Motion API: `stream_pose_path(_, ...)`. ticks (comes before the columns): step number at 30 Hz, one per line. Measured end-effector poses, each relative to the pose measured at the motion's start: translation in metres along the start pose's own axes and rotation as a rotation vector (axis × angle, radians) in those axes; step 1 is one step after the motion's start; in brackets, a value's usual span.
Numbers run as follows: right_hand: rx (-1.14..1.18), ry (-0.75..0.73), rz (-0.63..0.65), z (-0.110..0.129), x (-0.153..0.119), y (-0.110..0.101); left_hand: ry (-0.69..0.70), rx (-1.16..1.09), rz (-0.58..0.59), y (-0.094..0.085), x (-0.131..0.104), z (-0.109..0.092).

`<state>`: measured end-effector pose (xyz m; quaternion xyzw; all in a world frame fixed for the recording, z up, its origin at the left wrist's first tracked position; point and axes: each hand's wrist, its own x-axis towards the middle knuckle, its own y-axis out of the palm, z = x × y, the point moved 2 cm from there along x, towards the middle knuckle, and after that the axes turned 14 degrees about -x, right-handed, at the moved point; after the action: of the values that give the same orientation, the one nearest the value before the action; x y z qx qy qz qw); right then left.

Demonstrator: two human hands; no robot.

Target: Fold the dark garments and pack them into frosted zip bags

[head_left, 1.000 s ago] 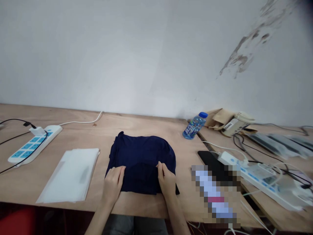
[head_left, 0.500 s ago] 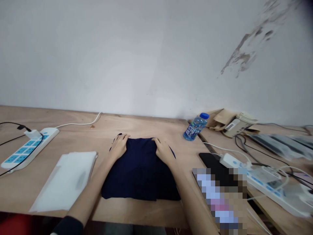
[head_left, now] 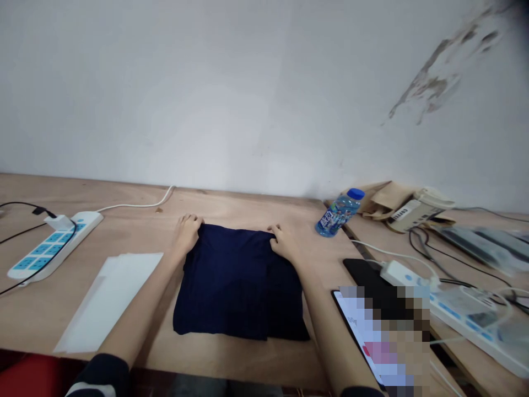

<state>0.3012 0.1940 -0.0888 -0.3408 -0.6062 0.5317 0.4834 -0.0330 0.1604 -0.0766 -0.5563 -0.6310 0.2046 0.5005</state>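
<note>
A folded navy garment (head_left: pixel 231 281) lies on the table in front of me, with a darker section along its right side; its exact kind cannot be made out. At its far left corner, my left hand (head_left: pixel 190 230) has its fingers curled and closed on the edge. My right hand (head_left: pixel 283 242) is closed at the far right part of the same garment, fingers bent over the fabric. The near edge rests loose on the wood, between my two forearms.
Left of the garment lie white translucent sheets (head_left: pixel 111 300) and a power strip (head_left: pixel 53 248). A blue-capped bottle (head_left: pixel 339 214), a black phone-like slab (head_left: pixel 372 284), a lit screen (head_left: pixel 355 325), another power strip (head_left: pixel 458 314) and a paper bag (head_left: pixel 380 196) are on the right.
My left hand has shifted outward to the far left corner, and my right hand slightly right. The garment's far edge looks wider and squarer. The view has swung slightly left.
</note>
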Motion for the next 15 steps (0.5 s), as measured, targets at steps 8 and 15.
stream_pose_path(8,0.251,-0.058,0.020,-0.009,-0.001,0.001,0.084,-0.181,-0.132,-0.032,-0.017,-0.020)
stream_pose_path(15,0.329,-0.054,-0.082,-0.007,-0.005,-0.008,0.118,-0.436,-0.317,-0.048,-0.035,-0.039)
